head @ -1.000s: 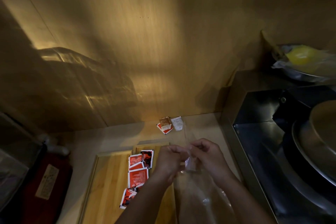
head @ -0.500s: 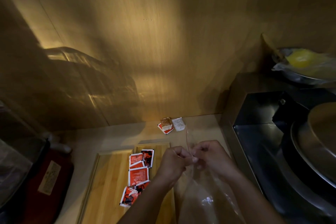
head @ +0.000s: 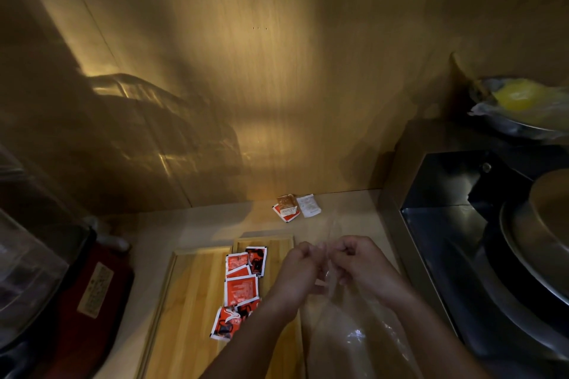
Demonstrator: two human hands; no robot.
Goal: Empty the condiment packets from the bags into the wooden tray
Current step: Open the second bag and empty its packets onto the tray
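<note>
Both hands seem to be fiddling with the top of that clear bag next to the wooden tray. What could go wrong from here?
The clear bag hangs to the right of the wooden tray, so if its top gives way suddenly under the left hand and right hand, any contents could drop onto the counter instead. The red packets already lie along the tray's divider, so a swinging forearm might knock them askew. In this dim light, the loose packets by the wall could be overlooked.
</note>
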